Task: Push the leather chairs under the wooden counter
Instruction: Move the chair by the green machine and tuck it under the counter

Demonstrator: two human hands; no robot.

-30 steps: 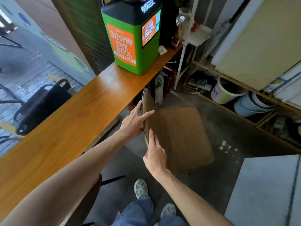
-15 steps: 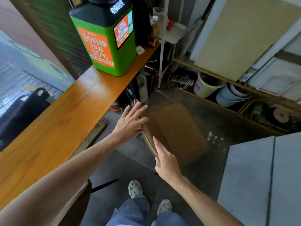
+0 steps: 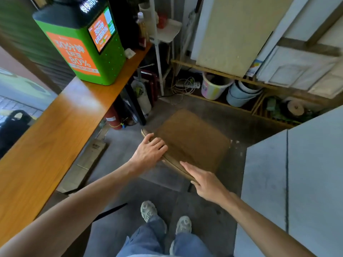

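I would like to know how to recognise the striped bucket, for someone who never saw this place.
Find the long wooden counter with the green machine on it. Past its far end, a low wooden shelf runs along the wall, and buckets stand on the floor under it. The striped bucket is the leftmost: pastel pink and yellow stripes, while the stacked buckets beside it are plain pale blue.

A tan-brown leather chair point(image 3: 193, 143) stands beside an orange-brown, wood-grained counter point(image 3: 55, 130). On the counter, far left, sits a green kiosk point(image 3: 83, 45) with orange panels. Floor point(image 3: 130, 201) grey.
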